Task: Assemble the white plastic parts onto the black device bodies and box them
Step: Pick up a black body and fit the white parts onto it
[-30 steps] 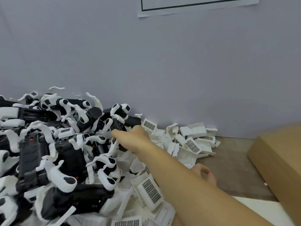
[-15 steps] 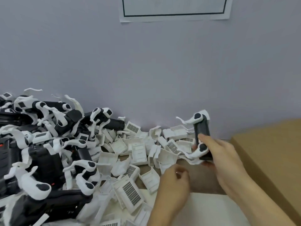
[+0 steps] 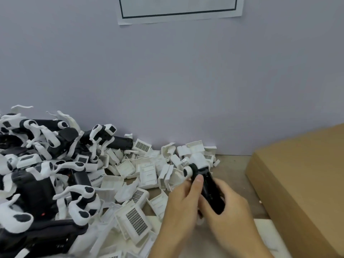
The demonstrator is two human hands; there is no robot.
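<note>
I hold one black device body (image 3: 210, 190) between both hands, low and right of centre, tilted with its top end pointing up-left. A white plastic part (image 3: 200, 161) sits at that top end. My right hand (image 3: 230, 207) grips the body from the right and below. My left hand (image 3: 184, 200) holds it from the left, thumb pressed on its side near the white end. A heap of black bodies with white arms (image 3: 42, 175) fills the left. Loose white grille covers (image 3: 147, 170) lie scattered across the middle.
A brown cardboard box (image 3: 305, 185) stands at the right, its near corner close to my right hand. A grey wall (image 3: 167, 81) with a paper sheet (image 3: 178, 10) closes the back. A white sheet (image 3: 266, 231) lies under my right forearm.
My right hand reached into the heap, then carried a black body to the right. Now that body is lower and tilted, and my left hand has come up to hold it too.
</note>
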